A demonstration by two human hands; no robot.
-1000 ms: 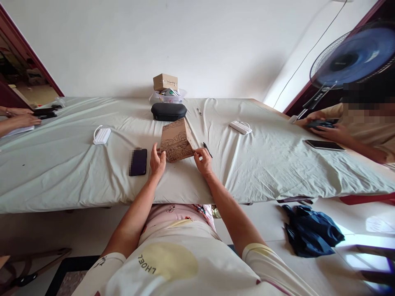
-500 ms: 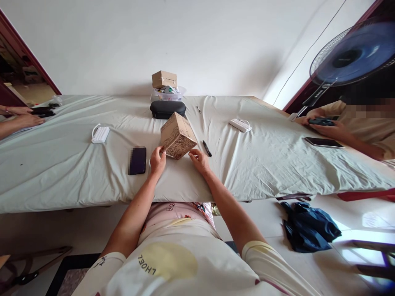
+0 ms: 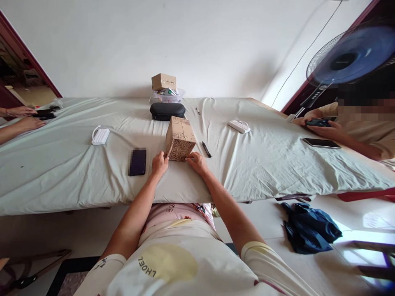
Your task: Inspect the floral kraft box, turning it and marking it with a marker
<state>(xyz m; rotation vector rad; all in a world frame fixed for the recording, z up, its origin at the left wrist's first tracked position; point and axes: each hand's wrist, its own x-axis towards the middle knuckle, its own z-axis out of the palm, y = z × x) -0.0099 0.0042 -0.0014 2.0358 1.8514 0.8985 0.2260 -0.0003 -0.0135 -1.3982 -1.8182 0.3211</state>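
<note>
A brown cardboard box [image 3: 181,137] with dark scribbled line drawings on its faces stands on the cloth-covered table in front of me. My left hand [image 3: 160,163] grips its lower left corner between thumb and fingers. At the lower right front corner, my right hand [image 3: 196,161] pinches the bottom edge. A black marker [image 3: 206,149] lies just right of the box, beside my right hand. To the left of my left hand rests a dark phone [image 3: 138,162].
Behind the box sit a black case [image 3: 167,111] and a plastic tub [image 3: 168,97] with a small carton [image 3: 163,82] on top. White power banks [image 3: 101,136] lie on both sides. Other people's hands are at both table ends; a fan [image 3: 352,57] stands right.
The box has turned and come down from a tilted pose to standing level on the table. My right hand has moved in to its lower right corner.
</note>
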